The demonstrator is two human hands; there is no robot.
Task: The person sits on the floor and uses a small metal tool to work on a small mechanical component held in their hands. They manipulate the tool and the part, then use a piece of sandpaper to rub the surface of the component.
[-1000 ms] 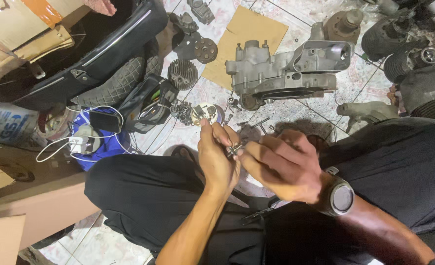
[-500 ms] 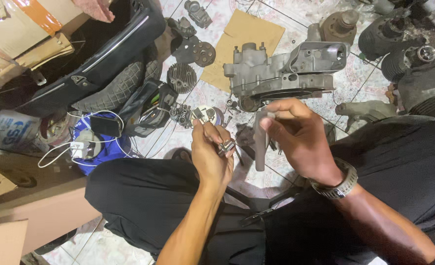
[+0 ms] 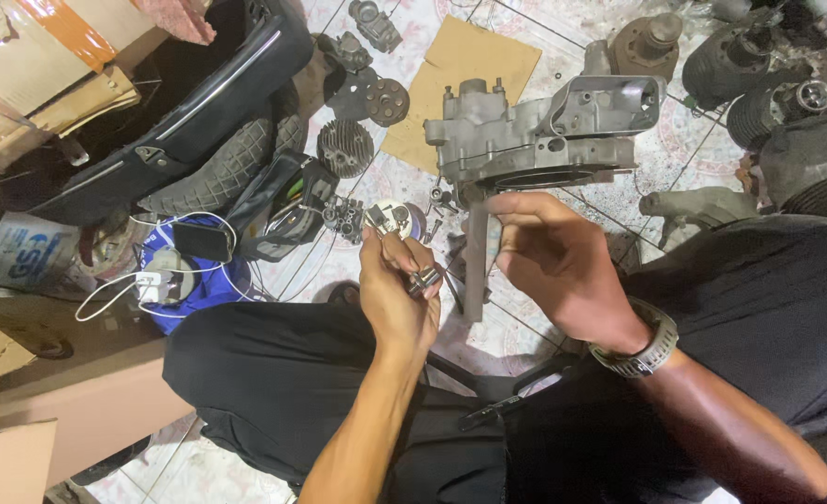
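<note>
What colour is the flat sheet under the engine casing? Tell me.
Brown cardboard sheet, clearest in the head view.

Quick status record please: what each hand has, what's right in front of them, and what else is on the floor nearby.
Left hand: closed around a small shiny metal cylindrical part, fingers curled.
Right hand: fingers at the top of a long grey metal rod that stands about upright below the casing; grip itself unclear.
In front: large grey cast-metal engine casing on the tiled floor.
Under casing's far side: flat brown cardboard piece.
Left of hands: black tyre, round finned metal part.
Wrist: metal-banded watch on the right arm.
</note>
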